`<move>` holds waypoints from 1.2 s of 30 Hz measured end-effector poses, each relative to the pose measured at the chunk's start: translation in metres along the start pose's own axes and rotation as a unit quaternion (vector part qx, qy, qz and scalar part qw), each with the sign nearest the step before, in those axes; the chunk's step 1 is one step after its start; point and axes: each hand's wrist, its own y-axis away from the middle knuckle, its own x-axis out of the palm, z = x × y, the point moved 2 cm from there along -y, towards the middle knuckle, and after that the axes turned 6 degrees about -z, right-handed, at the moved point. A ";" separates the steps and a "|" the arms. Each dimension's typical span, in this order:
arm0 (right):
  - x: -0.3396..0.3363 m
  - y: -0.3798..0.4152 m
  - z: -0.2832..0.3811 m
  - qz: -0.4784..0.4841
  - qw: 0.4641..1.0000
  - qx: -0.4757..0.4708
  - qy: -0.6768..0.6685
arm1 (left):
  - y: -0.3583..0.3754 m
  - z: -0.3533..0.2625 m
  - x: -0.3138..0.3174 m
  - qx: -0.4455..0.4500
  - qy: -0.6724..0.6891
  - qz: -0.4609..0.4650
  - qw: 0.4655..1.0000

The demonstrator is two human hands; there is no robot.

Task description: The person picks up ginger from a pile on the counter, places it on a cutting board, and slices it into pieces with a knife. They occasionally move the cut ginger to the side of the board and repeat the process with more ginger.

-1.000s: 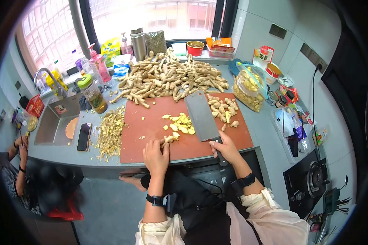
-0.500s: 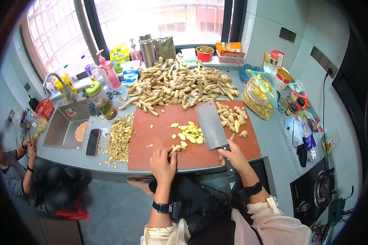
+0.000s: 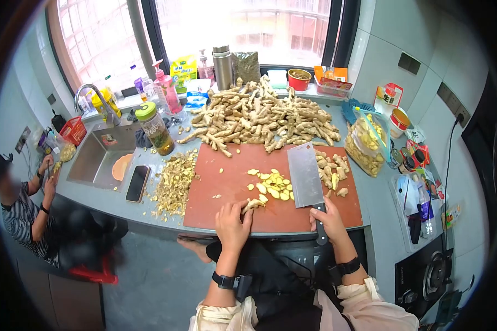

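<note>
My left hand (image 3: 233,227) rests at the near edge of the reddish-brown cutting board (image 3: 221,182), its fingers closed on a piece of ginger (image 3: 253,204). In my right hand (image 3: 331,222) is the black handle of a cleaver (image 3: 305,177); its broad blade lies over the board, pointing away from me. Between the hands, a little farther off, is a group of yellow ginger slices (image 3: 274,185). Peeled ginger pieces (image 3: 332,168) lie right of the blade. Behind the board rises a large heap of ginger roots (image 3: 265,113).
Ginger peelings (image 3: 174,185) are piled left of the board, beside a phone (image 3: 138,183) and a lidded bottle (image 3: 156,129). A sink (image 3: 97,160) is farther left. At right are a zip bag of ginger (image 3: 367,143) and a stove (image 3: 425,278). Another person (image 3: 30,209) sits at far left.
The camera view has shifted, so the scene appears farther right and slightly lower. Both hands keep their holds, and the cleaver stays over the board with little visible movement.
</note>
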 end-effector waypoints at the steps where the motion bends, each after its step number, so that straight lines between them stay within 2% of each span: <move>1: -0.001 0.000 -0.001 0.001 1.000 -0.003 0.003 | 0.000 0.000 0.000 -0.001 -0.004 0.003 1.000; 6: -0.003 0.004 0.010 0.019 1.000 0.008 0.018 | 0.001 0.002 0.000 -0.012 -0.006 0.005 1.000; 8: 0.001 0.004 0.017 0.081 0.996 0.007 0.041 | 0.001 0.002 0.001 -0.002 -0.010 0.007 1.000; 14: 0.025 -0.001 0.043 0.143 0.984 0.039 0.099 | 0.000 0.003 0.001 -0.005 0.009 0.004 1.000; 16: 0.030 -0.007 0.050 0.183 0.963 0.061 0.191 | 0.000 0.002 0.000 -0.001 0.017 0.000 1.000; 19: 0.036 -0.014 0.056 0.212 0.939 0.067 0.261 | 0.000 0.003 -0.001 -0.016 0.003 0.018 1.000; 20: 0.040 -0.015 0.060 0.216 0.939 0.063 0.261 | 0.001 0.005 0.001 -0.014 0.004 0.023 1.000; 23: 0.048 -0.014 0.076 0.213 0.904 0.044 0.369 | 0.002 0.007 0.002 -0.011 0.005 0.023 1.000; 27: 0.044 -0.014 0.075 0.183 0.902 0.055 0.388 | 0.001 0.006 0.001 -0.004 0.002 0.015 1.000; 29: 0.040 -0.016 0.073 0.146 0.848 -0.118 0.497 | 0.000 0.005 0.001 -0.007 0.003 0.017 1.000; 30: 0.037 -0.015 0.072 0.146 0.848 -0.117 0.496 | 0.000 0.004 0.001 -0.009 0.002 0.018 1.000; 32: 0.029 -0.015 0.069 0.113 0.897 0.001 0.428 | -0.002 0.003 0.003 -0.010 0.001 0.018 1.000; 33: 0.026 -0.015 0.064 0.114 0.897 0.000 0.427 | -0.003 0.001 0.006 -0.009 0.001 0.027 1.000; 35: 0.016 -0.015 0.047 0.099 0.977 0.041 0.186 | -0.010 -0.007 0.012 0.006 0.005 0.056 0.998; 36: 0.013 -0.014 0.038 0.101 0.976 0.041 0.187 | -0.015 -0.010 0.011 0.005 0.004 0.054 0.999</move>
